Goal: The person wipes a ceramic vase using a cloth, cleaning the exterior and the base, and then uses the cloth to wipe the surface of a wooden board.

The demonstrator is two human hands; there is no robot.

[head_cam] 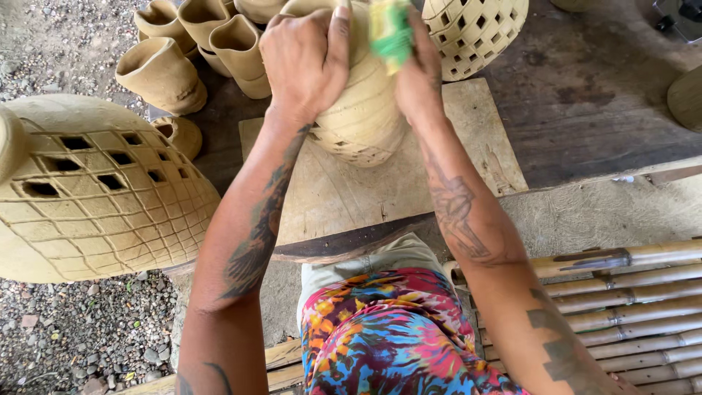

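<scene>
Head view, left to right: a large unfired clay lantern (95, 197), scored in a grid with only its upper rows of squares cut through, fills the left edge over the gravel (80, 329). Above it, plain clay cups (164, 73) cluster at upper left. At top centre, your left hand (303, 58) is spread flat and pressed on the gridded clay pot (365, 110), which stands on the wooden board (351, 190); your right hand (417, 80) is closed around a green tool (390, 29) held against the pot's upper side. Judging by the pot, grid lines are scored, and openings show only near its base, so most squares appear left to cut. A finished-looking perforated pot (475, 33) sits just beyond at upper right; bamboo slats (629, 307) lie at lower right. Nothing blocks either hand, though neighbouring pots crowd close.
</scene>
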